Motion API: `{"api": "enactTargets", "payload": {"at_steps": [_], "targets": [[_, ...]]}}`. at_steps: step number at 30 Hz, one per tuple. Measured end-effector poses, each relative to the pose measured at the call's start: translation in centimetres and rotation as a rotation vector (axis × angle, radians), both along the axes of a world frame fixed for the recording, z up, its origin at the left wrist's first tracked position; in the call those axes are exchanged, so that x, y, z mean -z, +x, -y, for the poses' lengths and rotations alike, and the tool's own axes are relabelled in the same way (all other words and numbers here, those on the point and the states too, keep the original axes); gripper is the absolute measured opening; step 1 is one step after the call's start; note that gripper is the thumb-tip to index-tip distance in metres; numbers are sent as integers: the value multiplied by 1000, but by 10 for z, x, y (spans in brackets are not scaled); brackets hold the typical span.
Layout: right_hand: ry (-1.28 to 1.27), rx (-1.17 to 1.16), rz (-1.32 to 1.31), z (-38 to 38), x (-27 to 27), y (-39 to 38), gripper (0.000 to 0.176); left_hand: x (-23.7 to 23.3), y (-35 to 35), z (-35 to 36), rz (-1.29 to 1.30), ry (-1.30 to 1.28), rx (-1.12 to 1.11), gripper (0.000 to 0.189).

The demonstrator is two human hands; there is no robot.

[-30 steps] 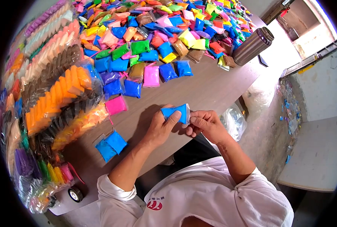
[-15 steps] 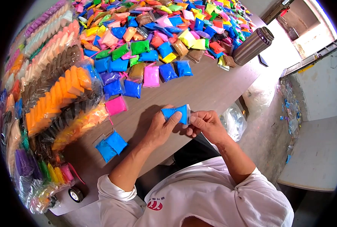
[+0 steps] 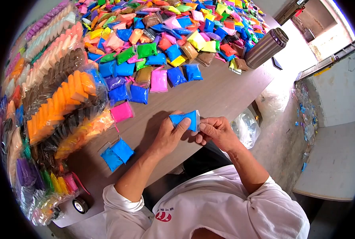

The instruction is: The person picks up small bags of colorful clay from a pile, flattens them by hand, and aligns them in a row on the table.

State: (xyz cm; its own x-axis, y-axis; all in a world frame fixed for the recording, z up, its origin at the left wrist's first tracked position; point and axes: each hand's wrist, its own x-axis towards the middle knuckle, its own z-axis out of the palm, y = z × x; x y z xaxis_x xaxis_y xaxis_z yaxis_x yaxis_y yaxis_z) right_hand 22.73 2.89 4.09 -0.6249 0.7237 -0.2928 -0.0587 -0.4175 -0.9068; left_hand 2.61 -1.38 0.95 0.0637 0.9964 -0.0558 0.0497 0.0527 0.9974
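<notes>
A small blue packet (image 3: 191, 118) with a clear plastic edge is held above the front of the table. My left hand (image 3: 170, 133) grips it, thumb pressed on its face. At the packet's right edge, my right hand (image 3: 216, 131) pinches the clear plastic between thumb and fingers. Two blue packets (image 3: 117, 153) lie overlapping on the table, left of my left forearm. A pink packet (image 3: 122, 112) rests beyond them, beside the bagged rows.
A large heap of coloured packets (image 3: 173, 36) covers the table's far side. Bagged rows of packets (image 3: 60, 107) line the left. A steel flask (image 3: 267, 47) stands at the back right, and a roll of tape (image 3: 80, 205) sits near the front left.
</notes>
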Motion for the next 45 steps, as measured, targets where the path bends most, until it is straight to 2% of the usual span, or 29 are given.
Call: {"api": "enactTargets", "payload": {"at_steps": [10, 13, 15, 19, 27, 34, 37, 40, 42, 45], "targets": [[13, 5, 48, 0, -5, -1, 25, -5, 2, 0, 8, 36, -5, 51], [45, 19, 61, 0, -1, 0, 23, -9, 2, 0, 53, -49, 49, 50], [68, 52, 84, 1, 4, 1, 15, -4, 3, -1, 28, -24, 31, 48], [102, 108, 140, 3, 2, -2, 12, 1, 1, -2, -14, 44, 21, 43], [385, 221, 189, 8, 3, -15, 11, 10, 3, -5, 6, 120, 48, 33], [336, 190, 137, 7, -2, -17, 17, 3, 2, -4, -18, 99, 19, 32], [227, 123, 141, 4, -5, -12, 13, 4, 1, -4, 3, 89, 40, 34], [138, 99, 109, 1, 1, -9, 21, 6, 0, -5, 11, 92, 41, 35], [100, 51, 34, -2, 2, -6, 21, 3, 1, -4, 112, 13, 48, 37], [72, 42, 56, -3, 3, -5, 21, -2, 2, -3, 188, -18, 55, 39]]}}
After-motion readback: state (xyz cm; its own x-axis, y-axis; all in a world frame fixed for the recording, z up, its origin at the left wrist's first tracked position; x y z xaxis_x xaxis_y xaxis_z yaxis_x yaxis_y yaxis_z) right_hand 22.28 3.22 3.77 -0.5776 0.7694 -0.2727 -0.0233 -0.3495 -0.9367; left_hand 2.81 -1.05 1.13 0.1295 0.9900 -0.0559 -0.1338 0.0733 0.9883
